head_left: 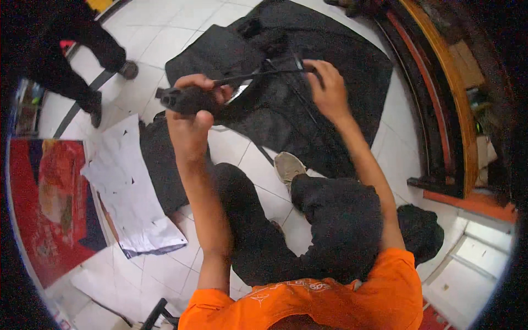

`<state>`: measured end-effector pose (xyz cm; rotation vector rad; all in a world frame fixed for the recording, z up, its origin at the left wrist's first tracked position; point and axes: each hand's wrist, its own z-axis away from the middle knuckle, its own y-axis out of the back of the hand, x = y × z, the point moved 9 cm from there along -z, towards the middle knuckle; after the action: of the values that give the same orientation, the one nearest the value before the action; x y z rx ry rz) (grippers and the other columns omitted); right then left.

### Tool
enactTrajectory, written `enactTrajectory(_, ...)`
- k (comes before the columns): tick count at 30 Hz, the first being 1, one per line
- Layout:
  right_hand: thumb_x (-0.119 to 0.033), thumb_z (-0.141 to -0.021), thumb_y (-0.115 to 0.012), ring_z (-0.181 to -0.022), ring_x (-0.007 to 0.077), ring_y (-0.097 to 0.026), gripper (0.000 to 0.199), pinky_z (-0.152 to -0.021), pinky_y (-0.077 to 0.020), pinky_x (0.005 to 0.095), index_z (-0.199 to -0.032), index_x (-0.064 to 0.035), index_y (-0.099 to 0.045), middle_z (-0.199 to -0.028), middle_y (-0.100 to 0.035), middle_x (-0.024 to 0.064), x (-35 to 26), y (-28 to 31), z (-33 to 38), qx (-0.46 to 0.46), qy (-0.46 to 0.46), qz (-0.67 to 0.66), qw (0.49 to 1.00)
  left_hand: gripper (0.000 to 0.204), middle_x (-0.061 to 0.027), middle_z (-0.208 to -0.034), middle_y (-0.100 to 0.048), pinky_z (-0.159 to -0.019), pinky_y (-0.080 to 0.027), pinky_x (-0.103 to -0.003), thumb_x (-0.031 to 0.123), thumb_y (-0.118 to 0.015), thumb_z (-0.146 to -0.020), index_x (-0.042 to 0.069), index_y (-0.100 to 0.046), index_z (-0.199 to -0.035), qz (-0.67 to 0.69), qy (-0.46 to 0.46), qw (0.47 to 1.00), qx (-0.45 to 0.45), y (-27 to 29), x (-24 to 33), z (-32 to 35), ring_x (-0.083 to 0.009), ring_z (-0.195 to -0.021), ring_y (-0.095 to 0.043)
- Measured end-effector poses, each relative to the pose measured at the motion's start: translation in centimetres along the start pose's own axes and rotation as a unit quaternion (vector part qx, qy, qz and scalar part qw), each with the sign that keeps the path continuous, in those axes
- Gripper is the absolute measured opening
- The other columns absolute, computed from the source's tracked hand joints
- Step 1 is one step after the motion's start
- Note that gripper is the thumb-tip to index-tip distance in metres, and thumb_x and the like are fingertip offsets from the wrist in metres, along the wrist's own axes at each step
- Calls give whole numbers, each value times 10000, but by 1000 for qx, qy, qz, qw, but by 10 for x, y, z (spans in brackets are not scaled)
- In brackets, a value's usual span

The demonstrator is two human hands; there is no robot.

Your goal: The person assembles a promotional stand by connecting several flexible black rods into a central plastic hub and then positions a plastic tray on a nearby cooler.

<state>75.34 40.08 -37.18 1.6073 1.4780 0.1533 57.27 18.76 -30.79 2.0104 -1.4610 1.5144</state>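
My left hand (190,129) is closed around a chunky black object (190,100) with an open or notched end; its exact kind is unclear. From it a thin black strap or cord (261,73) runs to the right. My right hand (329,91) pinches the far end of that strap between thumb and fingers, holding it stretched nearly straight. Beneath both hands lies a large black cloth or cover (341,66), spread on the floor with a bunched part at its top. A bright, shiny patch shows just under the strap, partly hidden by my left hand.
White sheets (129,187) lie on the left over the tiled floor (234,146), beside a red printed panel (49,209). Another person's dark-trousered legs (82,60) stand at upper left. A wooden shelf unit (462,110) borders the right. My bent knees and shoe (289,166) are below.
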Motion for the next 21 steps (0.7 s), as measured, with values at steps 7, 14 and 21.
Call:
enactTrajectory(7, -108, -807, -632, -1155, 383, -485, 486, -976, -404, 446, -1268, -49, -489, -1249, -501, 182, 24, -43, 94, -38, -110, -8, 993, 577, -96, -909, -624, -890, -506, -354, 306, -868, -648, -5, -587, -1044, -52, -14, 999, -8, -15, 2, 2, -196, -895, -629)
enactTrajectory(14, -161, -828, -627, -1124, 389, -509, 473, -925, -432, 475, -1267, -59, -481, -1208, -512, 216, 151, -34, 291, -151, -302, 173, 925, 602, -74, -930, -608, -830, -491, -306, 339, -863, -653, 0, -576, -1058, -79, -16, 997, -7, -30, -4, 1, -172, -884, -600)
enactTrajectory(21, -156, -846, -611, -1079, 389, -525, 397, -828, -458, 505, -1214, -52, -503, -1106, -550, 218, 187, -20, 382, -233, -411, 183, 862, 619, -74, -926, -604, -797, -474, -281, 358, -866, -657, 0, -569, -1066, -122, -39, 992, -6, -46, 5, -10, -160, -858, -583)
